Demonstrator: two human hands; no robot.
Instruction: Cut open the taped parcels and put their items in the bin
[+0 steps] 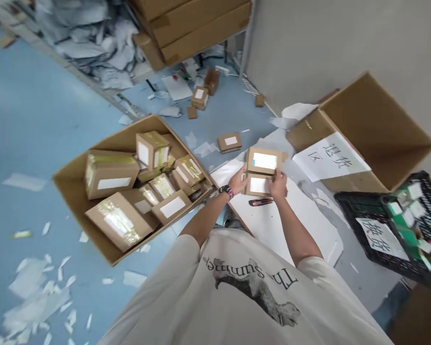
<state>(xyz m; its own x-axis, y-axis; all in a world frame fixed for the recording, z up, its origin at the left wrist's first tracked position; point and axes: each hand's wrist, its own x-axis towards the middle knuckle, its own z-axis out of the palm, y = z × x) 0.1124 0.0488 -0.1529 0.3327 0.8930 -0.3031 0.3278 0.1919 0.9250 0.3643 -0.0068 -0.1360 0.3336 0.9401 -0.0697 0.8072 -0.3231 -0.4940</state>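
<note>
A small cardboard box (248, 165) is between my two hands above a white board (290, 225). Two white labels show on its brown faces, the upper one with a blue edge; whether this is one box or two together I cannot tell. My left hand (238, 181), with a band at the wrist, grips the left edge. At the lower right, my right hand (278, 185) has its fingers closed on the box near the lower label. Just below it, a red and black utility knife (260, 202) lies on the board.
To the left stands a large open carton (81, 211) of taped, labelled boxes. An open carton (391, 139) and a black crate (359, 206) with paper signs are at the right. One small box (230, 142) lies beyond my hands. Paper scraps (36, 292) litter the blue floor.
</note>
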